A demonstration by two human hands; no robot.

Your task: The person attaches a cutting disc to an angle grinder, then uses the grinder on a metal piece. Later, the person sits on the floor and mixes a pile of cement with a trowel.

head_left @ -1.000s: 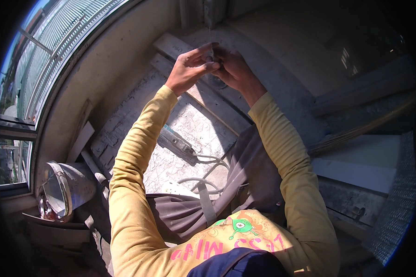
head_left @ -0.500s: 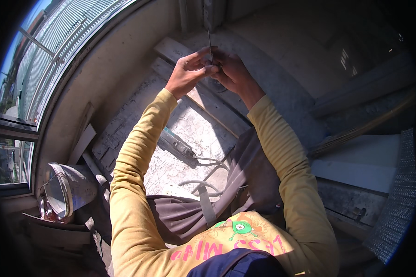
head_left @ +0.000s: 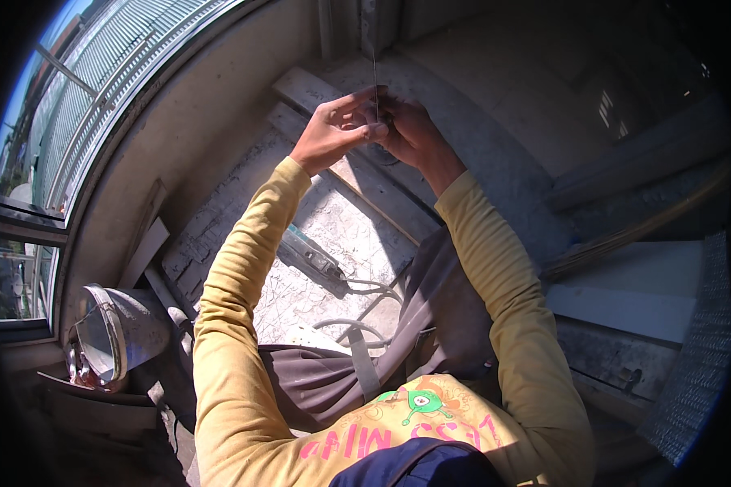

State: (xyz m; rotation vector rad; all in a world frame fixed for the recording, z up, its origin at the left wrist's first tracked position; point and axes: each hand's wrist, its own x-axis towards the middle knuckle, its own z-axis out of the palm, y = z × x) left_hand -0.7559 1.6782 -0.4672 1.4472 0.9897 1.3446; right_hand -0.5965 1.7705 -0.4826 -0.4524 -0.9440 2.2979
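Pinching a thin metal strip (head_left: 374, 61) (upright): left hand (head_left: 333, 130), right hand (head_left: 410, 130).

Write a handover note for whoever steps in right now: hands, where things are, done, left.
Left hand: raised, fingertips pinching a thin upright metal strip.
Right hand: closed on the same strip from the other side, touching the left.
Strip runs straight up from the hands; its top end is out of clear view.
Power tool with white cord lies untouched on the scratched board below the arms.
Face shield sits at the person's left.
Done: strip gripped by both hands.
Left: cannot tell from this view; tool not yet picked up.
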